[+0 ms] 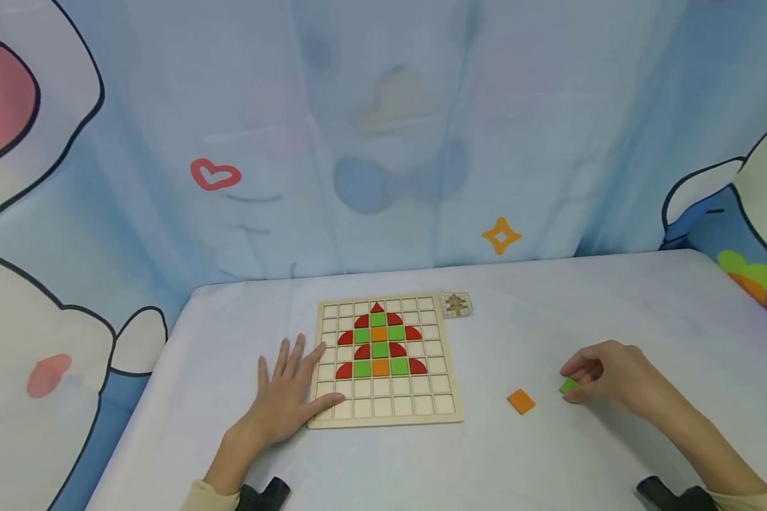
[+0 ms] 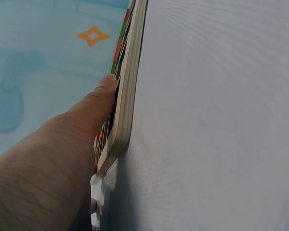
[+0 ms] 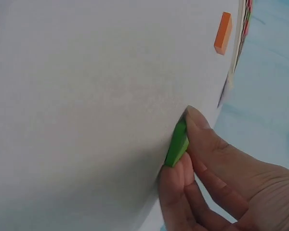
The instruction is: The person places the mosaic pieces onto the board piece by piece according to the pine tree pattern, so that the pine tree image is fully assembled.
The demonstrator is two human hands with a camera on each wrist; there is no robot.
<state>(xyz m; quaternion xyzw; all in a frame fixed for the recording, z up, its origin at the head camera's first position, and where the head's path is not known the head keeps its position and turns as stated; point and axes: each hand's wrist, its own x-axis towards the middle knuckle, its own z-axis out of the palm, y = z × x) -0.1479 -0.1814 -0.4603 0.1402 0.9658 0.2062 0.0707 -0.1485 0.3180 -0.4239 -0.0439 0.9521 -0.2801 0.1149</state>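
A wooden grid board (image 1: 383,408) lies on the table, with red, green and orange tiles set in its cells in a tree shape. My left hand (image 1: 283,404) rests on the board's left edge, fingers spread and the thumb on its lower left cells; the left wrist view shows that thumb (image 2: 94,108) on the rim. To the right, my right hand (image 1: 620,376) pinches a green square tile (image 3: 177,144) between thumb and fingers, at or just over the tabletop. Between that hand and the board lies a loose orange square tile (image 1: 520,402).
A small pattern card (image 1: 457,304) showing a tree lies against the board's upper right corner. The white-covered table (image 1: 486,468) ends at a blue cartoon-printed curtain (image 1: 409,142) behind. Dark straps (image 1: 265,495) circle both wrists.
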